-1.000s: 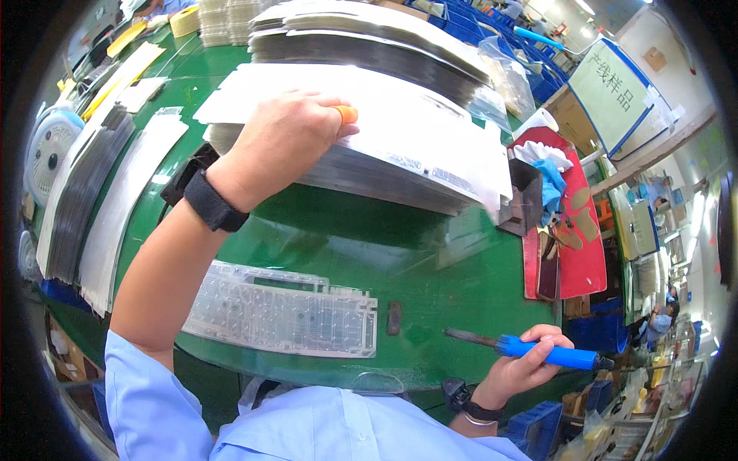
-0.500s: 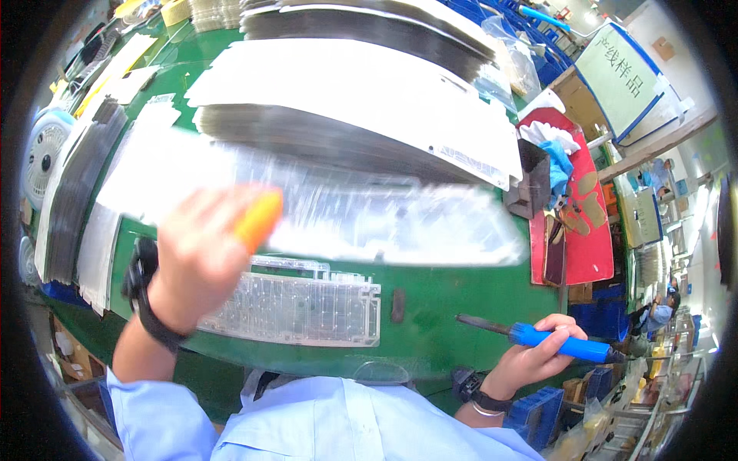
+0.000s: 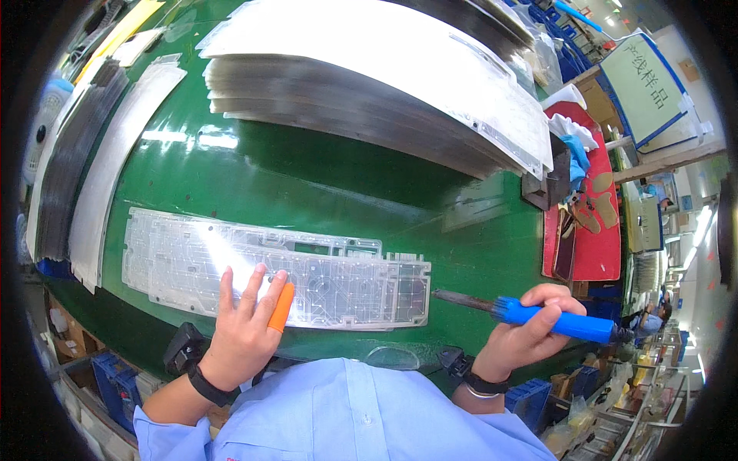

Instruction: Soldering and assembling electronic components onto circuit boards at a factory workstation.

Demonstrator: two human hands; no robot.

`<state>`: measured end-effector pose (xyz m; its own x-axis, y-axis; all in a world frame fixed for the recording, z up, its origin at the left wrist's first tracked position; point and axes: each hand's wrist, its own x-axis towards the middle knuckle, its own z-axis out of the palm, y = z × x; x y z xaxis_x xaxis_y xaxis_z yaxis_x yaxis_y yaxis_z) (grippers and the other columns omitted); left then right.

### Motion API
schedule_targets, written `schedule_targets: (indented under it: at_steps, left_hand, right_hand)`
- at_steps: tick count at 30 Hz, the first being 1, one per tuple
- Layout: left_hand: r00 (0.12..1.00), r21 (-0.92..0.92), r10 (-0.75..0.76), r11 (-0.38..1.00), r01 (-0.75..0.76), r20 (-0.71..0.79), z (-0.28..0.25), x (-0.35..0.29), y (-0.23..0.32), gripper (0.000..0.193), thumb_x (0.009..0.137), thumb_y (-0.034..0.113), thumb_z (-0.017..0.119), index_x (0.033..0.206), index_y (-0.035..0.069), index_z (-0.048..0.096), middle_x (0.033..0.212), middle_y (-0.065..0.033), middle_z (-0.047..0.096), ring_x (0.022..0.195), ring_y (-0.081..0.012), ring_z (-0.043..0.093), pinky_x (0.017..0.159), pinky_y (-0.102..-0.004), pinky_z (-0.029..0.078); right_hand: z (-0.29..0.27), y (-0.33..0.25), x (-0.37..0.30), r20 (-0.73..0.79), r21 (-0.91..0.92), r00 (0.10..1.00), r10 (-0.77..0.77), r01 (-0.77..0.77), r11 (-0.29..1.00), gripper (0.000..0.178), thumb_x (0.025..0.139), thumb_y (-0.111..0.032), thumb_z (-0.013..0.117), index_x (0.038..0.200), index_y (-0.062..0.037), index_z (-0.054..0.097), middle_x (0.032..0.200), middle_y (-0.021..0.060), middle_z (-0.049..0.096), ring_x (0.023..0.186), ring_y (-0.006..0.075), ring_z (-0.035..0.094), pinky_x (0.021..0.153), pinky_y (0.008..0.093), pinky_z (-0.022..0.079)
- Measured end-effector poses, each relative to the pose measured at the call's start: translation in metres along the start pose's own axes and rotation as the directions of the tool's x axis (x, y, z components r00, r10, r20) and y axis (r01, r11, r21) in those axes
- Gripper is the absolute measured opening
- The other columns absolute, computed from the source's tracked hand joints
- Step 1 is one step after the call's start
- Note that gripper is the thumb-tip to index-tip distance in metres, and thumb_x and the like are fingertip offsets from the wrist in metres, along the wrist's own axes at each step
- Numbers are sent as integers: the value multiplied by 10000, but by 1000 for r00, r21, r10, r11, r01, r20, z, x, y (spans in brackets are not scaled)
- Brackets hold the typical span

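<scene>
My left hand [image 3: 247, 326] lies with its fingers spread on the near edge of overlapping clear plastic circuit sheets [image 3: 346, 288], printed with fine lines and dots. An orange finger cot [image 3: 282, 306] covers one of its digits. My right hand [image 3: 530, 338] grips a soldering iron [image 3: 557, 319] by its blue handle. The iron's dark metal tip points left, close to the right end of the sheets; whether it touches them I cannot tell. Both wrists wear black bands.
A tall stack of white-topped sheets [image 3: 369, 46] stands at the back of the green table [image 3: 307, 177]. More stacked sheets [image 3: 123, 169] run along the left. On the right are a dark box [image 3: 544, 190], a red mat [image 3: 603, 253] and a sign board [image 3: 646, 88].
My left hand has come down from above the table onto the clear sheets. A blurred, shiny sheet behind it has gone from the middle, and the lower sheets now overlap further right.
</scene>
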<state>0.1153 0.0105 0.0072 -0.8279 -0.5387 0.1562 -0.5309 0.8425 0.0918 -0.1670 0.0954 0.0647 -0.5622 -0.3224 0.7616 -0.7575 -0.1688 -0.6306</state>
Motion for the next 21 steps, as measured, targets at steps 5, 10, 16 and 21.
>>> schedule_targets:
  at_steps: [5, 10, 16, 21]
  left_hand:
    - [999, -53, -38, 998, 39, 16, 2, -6, -5, 401, 742, 70, 521, 1132, 8, 590, 1298, -124, 477, 1234, -351, 403, 1002, -615, 263]
    - [999, -64, -5, 998, 8, 47, 0, -7, -8, 420, 798, 278, 551, 1110, 0, 598, 1295, -127, 473, 1230, -362, 400, 986, -628, 262]
    - [998, -130, -26, 991, 33, 51, -2, -6, -6, 621, 783, 509, 520, 1098, -21, 593, 1300, -141, 460, 1220, -372, 396, 995, -620, 242]
    - [999, -207, 3, 978, 5, 41, -11, 15, 3, 570, 764, 481, 579, 1079, 7, 614, 1272, -144, 475, 1183, -369, 430, 985, -600, 267]
  right_hand:
    - [14, -4, -4, 120, 59, 990, 68, -75, 995, 248, 916, -284, 498, 832, -81, 382, 666, 53, 436, 610, 117, 403, 575, 257, 311]
    - [18, -4, -6, 162, 36, 985, 60, -67, 997, 217, 919, -242, 490, 833, -74, 384, 662, 60, 443, 602, 114, 402, 559, 252, 326]
    - [19, 0, -9, 215, 21, 974, 69, -75, 997, 195, 919, -215, 484, 839, -68, 385, 665, 67, 448, 604, 117, 410, 557, 253, 349]
    - [16, 2, -11, 247, 107, 967, 56, -85, 991, 219, 901, -212, 543, 872, -45, 404, 685, 94, 502, 605, 146, 474, 575, 256, 379]
